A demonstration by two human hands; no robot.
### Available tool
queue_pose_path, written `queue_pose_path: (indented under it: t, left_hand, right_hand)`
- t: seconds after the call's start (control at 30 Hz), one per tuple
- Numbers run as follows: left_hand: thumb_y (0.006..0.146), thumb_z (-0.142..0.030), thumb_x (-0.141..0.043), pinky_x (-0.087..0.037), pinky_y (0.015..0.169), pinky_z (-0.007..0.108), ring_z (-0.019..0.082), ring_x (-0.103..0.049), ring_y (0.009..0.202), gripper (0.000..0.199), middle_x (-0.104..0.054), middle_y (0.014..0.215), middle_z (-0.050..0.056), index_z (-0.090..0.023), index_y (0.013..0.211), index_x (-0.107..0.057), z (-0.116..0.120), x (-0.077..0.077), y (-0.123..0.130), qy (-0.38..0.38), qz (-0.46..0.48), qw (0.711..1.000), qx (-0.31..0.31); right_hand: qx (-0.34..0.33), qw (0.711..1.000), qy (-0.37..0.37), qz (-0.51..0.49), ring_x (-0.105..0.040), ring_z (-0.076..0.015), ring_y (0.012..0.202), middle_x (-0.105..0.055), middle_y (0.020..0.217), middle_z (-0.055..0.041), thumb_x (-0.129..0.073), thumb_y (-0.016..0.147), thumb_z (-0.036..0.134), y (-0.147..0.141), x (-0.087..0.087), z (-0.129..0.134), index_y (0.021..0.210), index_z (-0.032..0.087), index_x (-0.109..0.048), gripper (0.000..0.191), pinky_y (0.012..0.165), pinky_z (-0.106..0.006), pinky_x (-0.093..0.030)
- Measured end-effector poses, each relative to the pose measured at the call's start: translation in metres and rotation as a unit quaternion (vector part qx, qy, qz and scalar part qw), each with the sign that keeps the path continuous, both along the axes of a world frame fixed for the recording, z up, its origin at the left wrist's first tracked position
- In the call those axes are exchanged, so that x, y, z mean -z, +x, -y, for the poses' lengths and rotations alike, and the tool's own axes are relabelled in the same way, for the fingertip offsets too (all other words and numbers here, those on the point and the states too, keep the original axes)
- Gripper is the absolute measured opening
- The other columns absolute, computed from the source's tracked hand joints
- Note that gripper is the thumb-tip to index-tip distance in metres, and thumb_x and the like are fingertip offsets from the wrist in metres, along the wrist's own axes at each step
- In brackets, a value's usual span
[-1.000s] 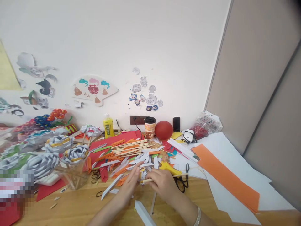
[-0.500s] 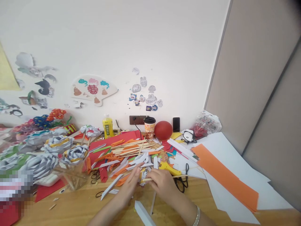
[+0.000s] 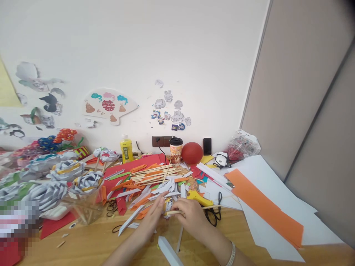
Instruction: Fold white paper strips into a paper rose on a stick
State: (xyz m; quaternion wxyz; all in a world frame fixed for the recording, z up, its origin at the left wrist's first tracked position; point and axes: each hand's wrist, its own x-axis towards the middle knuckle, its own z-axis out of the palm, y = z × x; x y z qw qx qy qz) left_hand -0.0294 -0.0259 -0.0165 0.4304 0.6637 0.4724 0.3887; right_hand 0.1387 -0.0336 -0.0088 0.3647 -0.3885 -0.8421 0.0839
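Observation:
My right hand [image 3: 191,214] is closed around a thin wooden stick [image 3: 173,212], with its fingers at a small folded white-and-yellow paper piece [image 3: 168,204]. The stick also shows on the far side of that hand, pointing right. My left hand [image 3: 153,215] has its fingers stretched out straight and lies along the left side of the paper piece; its thumb is hidden. Below the hands, a folded white paper strip [image 3: 169,251] rests on the wooden table [image 3: 138,247]. A yellow glue gun [image 3: 200,198] lies just beyond my right hand.
Loose sticks [image 3: 154,174] and folded paper strips [image 3: 133,193] cover the middle. Paper flowers [image 3: 47,194] and a clear container [image 3: 87,212] stand left. Behind are a yellow-labelled bottle [image 3: 127,149], a cup [image 3: 175,151] and a red balloon [image 3: 192,153]. Orange paper [image 3: 269,208] lies right.
Both hands stay almost in place at the paper piece. The near end of the stick has shifted slightly left and down. The view has moved very slightly.

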Motion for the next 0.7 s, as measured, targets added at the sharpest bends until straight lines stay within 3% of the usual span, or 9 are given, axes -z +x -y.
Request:
queue_pose_path:
  t: [0.17, 0.57, 0.7]
  left_hand:
    - [0.084, -0.054, -0.024, -0.020, 0.107, 0.037, 0.019, -0.021, 0.132, 0.061, -0.030, 0.142, 0.008, -0.018, 0.132, -0.033, -0.0006, -0.0008, 0.0010, -0.028, 0.010, 0.999, 0.012]
    - [0.084, -0.052, -0.028, -0.019, 0.107, 0.040, 0.021, -0.023, 0.131, 0.053, -0.036, 0.139, 0.005, -0.023, 0.126, -0.043, -0.0024, 0.0023, 0.0002, -0.024, 0.030, 0.999, 0.005]
    - [0.084, -0.053, -0.028, -0.027, 0.104, 0.041, 0.022, -0.025, 0.130, 0.053, -0.036, 0.139, 0.005, -0.023, 0.125, -0.043, -0.0013, 0.0002, 0.0010, -0.035, 0.053, 0.998, 0.002]
  right_hand:
    - [0.004, 1.000, -0.022, -0.003, -0.055, -0.0110, 0.066, -0.061, 0.072, 0.0035, -0.054, 0.073, 0.008, 0.0001, -0.0016, 0.0002, 0.073, 0.021, -0.059, 0.014, 0.059, -0.019, -0.034]
    - [-0.005, 1.000, -0.020, -0.010, -0.055, -0.0114, 0.067, -0.062, 0.073, 0.0030, -0.055, 0.074, 0.010, 0.0001, -0.0023, 0.0007, 0.075, 0.021, -0.059, 0.012, 0.059, -0.019, -0.034]
    - [0.000, 1.000, -0.019, -0.020, -0.055, -0.0117, 0.066, -0.062, 0.073, 0.0027, -0.052, 0.075, 0.009, 0.0003, -0.0031, 0.0010, 0.076, 0.021, -0.059, 0.014, 0.059, -0.020, -0.035]
